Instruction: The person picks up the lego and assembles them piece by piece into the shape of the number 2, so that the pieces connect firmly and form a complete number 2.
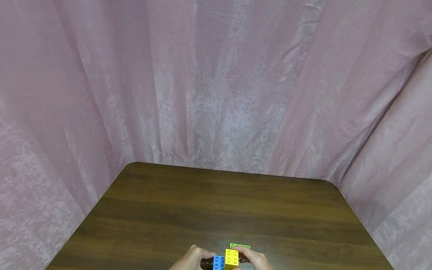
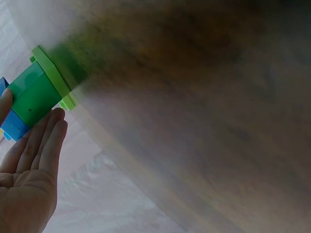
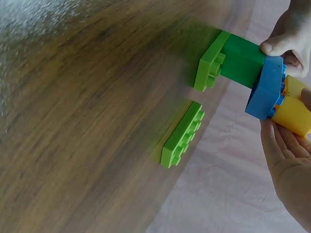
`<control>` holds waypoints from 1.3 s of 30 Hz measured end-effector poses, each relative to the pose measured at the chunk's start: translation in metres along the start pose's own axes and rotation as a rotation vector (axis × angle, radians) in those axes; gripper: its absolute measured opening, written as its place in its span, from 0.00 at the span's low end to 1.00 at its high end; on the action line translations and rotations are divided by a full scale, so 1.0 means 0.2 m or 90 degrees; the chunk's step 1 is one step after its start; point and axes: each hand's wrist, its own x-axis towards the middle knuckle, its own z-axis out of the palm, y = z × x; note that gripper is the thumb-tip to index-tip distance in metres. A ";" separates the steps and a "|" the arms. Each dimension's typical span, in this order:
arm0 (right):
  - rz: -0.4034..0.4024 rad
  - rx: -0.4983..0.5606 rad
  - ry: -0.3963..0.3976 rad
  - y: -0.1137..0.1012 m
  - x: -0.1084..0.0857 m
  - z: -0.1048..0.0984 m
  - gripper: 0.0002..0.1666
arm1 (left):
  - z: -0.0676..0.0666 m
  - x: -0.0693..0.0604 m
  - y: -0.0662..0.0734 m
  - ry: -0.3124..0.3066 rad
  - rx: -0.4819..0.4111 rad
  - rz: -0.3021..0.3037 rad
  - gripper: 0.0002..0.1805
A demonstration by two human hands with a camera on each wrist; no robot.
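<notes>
A stack of toy building bricks stands at the near edge of the table: a light green plate (image 3: 206, 68) at the bottom, a dark green brick (image 3: 241, 59) on it and a blue brick (image 3: 266, 87) above. My left hand (image 1: 191, 259) grips the stack's side, its thumb at the blue and dark green bricks in the right wrist view. My right hand (image 1: 257, 260) holds a yellow brick (image 1: 231, 257) against the blue brick's studs; some studs show, and I cannot tell whether it is pressed fully down. The left wrist view shows the left hand's (image 2: 36, 170) fingers along the stack.
A second light green plate (image 3: 182, 136) lies apart on the table beside the stack, studs up. The dark brown wooden table (image 1: 209, 202) has rounded far corners. Pink curtains (image 1: 229, 93) hang behind it and at both sides.
</notes>
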 end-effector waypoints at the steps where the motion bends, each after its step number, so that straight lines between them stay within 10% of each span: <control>1: 0.008 0.002 0.000 -0.01 0.00 0.00 0.24 | 0.00 0.00 0.00 -0.002 -0.007 -0.006 0.27; 13: 0.002 -0.031 0.008 0.01 0.02 0.00 0.24 | -0.01 0.01 0.01 -0.007 -0.010 -0.030 0.27; 25: 0.215 0.085 -0.087 -0.01 0.03 -0.04 0.24 | -0.01 0.01 -0.08 -0.040 -0.027 -0.036 0.30; 39: 0.259 0.097 -0.091 0.00 0.04 -0.03 0.24 | -0.01 0.00 -0.01 -0.033 -0.104 -0.093 0.27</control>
